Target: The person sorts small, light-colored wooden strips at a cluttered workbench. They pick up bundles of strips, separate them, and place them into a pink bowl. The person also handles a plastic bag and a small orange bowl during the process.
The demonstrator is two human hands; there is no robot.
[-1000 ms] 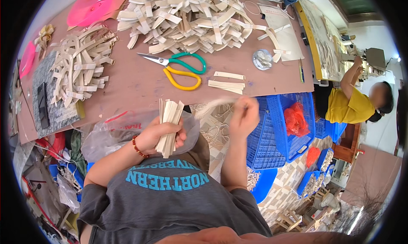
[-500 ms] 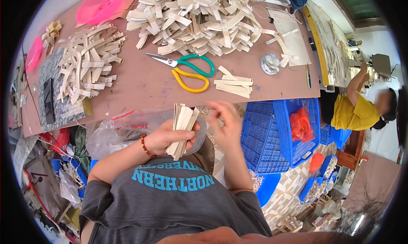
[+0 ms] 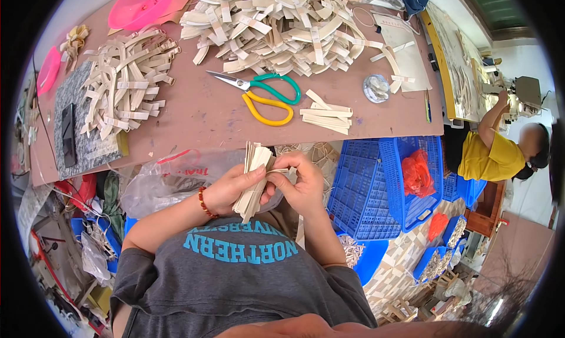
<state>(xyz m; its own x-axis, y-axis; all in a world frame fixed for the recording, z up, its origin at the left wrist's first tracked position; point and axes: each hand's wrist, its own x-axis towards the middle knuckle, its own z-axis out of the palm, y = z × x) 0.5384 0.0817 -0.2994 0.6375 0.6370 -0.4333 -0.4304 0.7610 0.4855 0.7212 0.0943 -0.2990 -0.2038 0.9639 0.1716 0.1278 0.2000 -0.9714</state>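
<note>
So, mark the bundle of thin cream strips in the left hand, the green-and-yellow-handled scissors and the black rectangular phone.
Bundle of thin cream strips (image 3: 257, 157): head view, upper part.
Green-and-yellow-handled scissors (image 3: 242, 84): head view, metal near the pivot.
Black rectangular phone (image 3: 69, 135): head view, middle of its face.

The cream strips (image 3: 256, 157) look matt, the scissor blades (image 3: 233, 81) shiny metal, the bag (image 3: 154, 185) glossy plastic.

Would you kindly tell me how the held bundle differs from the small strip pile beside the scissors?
The held bundle is in the left hand, the small strip pile on the table. The bundle's strips point mostly up the picture, the pile's mostly sideways. Both are cream.
</note>
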